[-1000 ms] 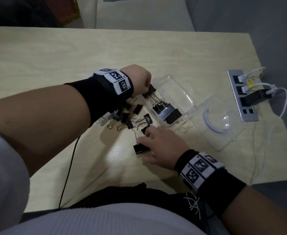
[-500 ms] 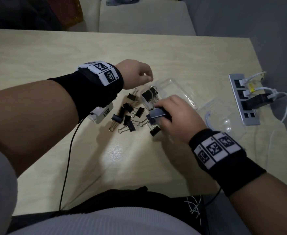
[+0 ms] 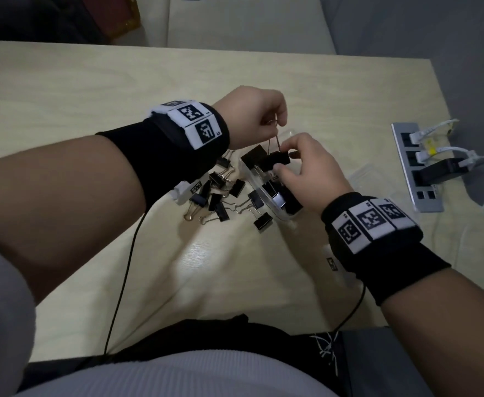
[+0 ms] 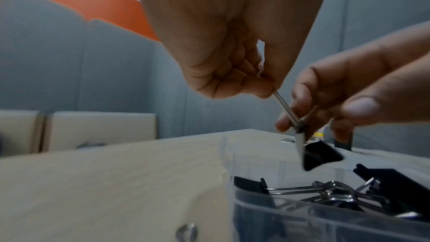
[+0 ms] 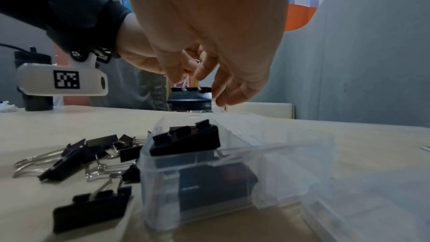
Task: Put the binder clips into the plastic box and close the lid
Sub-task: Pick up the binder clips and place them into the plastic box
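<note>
A large black binder clip (image 3: 275,162) hangs over the clear plastic box (image 3: 285,216). My left hand (image 3: 275,130) pinches its wire handle from above, seen close in the left wrist view as the handle (image 4: 285,107) runs down to the clip body (image 4: 318,155). My right hand (image 3: 288,160) pinches the clip's black body between thumb and fingers. The box (image 5: 279,163) holds several large clips (image 4: 325,192). Several smaller black clips (image 3: 220,196) lie loose on the table left of the box, with the loose clips (image 5: 81,154) also in the right wrist view. The box's lid (image 3: 378,179) lies open to the right.
A silver power strip (image 3: 415,167) with white and black plugs sits near the table's right edge. Black cables (image 3: 120,282) trail from my wrists over the front edge. The pale wooden table (image 3: 92,90) stretches behind and to the left.
My right hand lifted a large clip from the table up over the box. My left hand, empty before, now pinches that clip's wire handle.
</note>
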